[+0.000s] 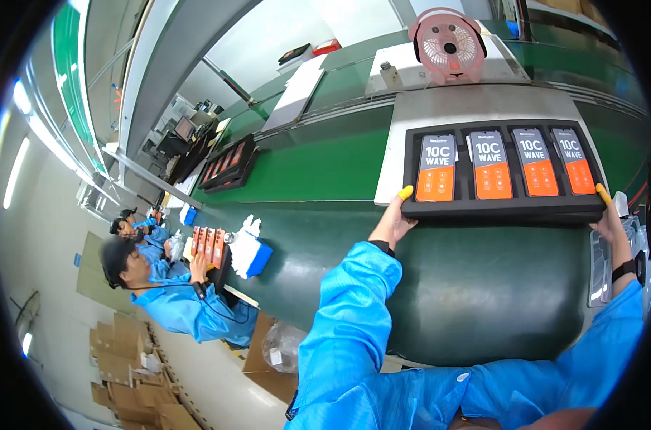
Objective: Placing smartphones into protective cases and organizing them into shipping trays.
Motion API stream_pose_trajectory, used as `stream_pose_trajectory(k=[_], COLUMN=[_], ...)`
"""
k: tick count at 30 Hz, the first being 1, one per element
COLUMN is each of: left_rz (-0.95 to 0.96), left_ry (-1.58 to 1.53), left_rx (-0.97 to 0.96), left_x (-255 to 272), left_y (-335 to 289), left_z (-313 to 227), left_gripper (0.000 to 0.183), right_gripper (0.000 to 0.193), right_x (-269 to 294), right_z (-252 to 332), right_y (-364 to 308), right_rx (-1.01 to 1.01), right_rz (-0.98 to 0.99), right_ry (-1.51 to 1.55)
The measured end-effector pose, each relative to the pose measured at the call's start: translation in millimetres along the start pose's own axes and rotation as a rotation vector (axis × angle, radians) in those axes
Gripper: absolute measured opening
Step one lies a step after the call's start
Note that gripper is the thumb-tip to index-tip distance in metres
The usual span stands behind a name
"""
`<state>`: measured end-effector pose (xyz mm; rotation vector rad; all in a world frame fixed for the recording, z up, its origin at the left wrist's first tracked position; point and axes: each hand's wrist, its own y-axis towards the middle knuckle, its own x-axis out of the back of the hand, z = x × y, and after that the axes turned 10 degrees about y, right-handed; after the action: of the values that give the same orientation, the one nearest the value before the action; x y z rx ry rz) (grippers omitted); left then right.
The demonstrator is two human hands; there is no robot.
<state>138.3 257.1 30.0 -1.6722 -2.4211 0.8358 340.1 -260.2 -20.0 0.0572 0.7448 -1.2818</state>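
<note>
I have the black tray point(512, 209) right between my two grips, and it reaches out past them, away from the body. It is long from side to side, so its long way runs straight across from one grip to the other. My left grip point(393, 221) is closed on the near left corner, and my right grip point(610, 221) is closed on the near right corner. Both touch the tray, so I can't call one nearer than the other. A finger with a yellow cover point(406, 192) presses at the left end, and one just like it shows at the right end. Some of the other fingers hide behind or below the tray, so I can't see how far under they go. Four phones lie in the tray in a row, and their long way points away from me, across the tray's long way. The far left phone point(437, 168) is the one closest to my left grip, and the far right phone point(573, 162) is the one closest to my right grip. The tray is over the near part of a pale board point(483, 104), and its front edge faces the bare green desk point(483, 287). I can't tell if it rests there or is held up a bit. Clear plastic trays point(599, 276) sit just beside my right arm.
</note>
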Motion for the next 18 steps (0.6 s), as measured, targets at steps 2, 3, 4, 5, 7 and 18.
stream_pose_trajectory(k=[2, 3, 4, 5, 7, 18], left_rz=[-0.042, 0.006, 0.036, 0.044, 0.027, -0.4], left_ry=[-0.067, -0.084, -0.099, -0.129, -0.169, -0.276], left_rx=[-0.005, 0.001, -0.002, 0.005, 0.015, 0.189], left_x=[0, -3, -3, 2, 21, 109], left_y=[-13, -25, -41, -63, -116, -378], left_z=[16, 23, 32, 43, 70, 167], left_gripper=[0.044, 0.042, 0.04, 0.036, 0.033, 0.037], right_gripper=[0.057, 0.054, 0.051, 0.052, 0.051, 0.063], right_x=[9, 18, 24, 24, 9, -119], right_z=[4, 12, 14, 2, -8, -105], right_y=[12, 4, 4, 4, -28, -178], right_rx=[-0.027, -0.103, -0.186, -0.151, -0.24, -0.685], right_rz=[-0.108, -0.065, -0.003, -0.097, -0.002, 0.356], right_ry=[-0.049, -0.057, -0.062, 0.049, -0.012, -0.053])
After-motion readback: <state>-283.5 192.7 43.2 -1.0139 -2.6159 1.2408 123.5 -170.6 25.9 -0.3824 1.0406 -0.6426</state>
